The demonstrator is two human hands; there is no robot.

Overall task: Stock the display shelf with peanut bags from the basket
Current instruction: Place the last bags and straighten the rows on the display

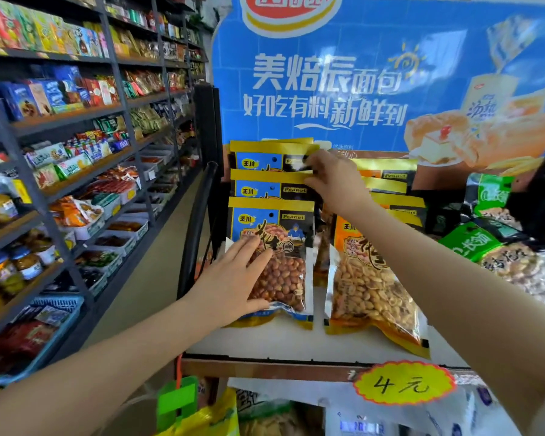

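At your nine o'clock runs a long aisle rack [76, 158] of packaged snacks and jars [16, 265]. A blue bread poster [343, 89] fills twelve o'clock. A yellow price tag [403, 383] sits at five o'clock.

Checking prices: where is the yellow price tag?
In the head view, the yellow price tag hangs on the display shelf front edge, lower right, below the orange peanut bag.

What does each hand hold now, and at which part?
The right hand pinches the gold top edge of a rear blue-labelled peanut bag. The left hand holds nothing; its straight fingers rest flat on the front blue-labelled peanut bag.
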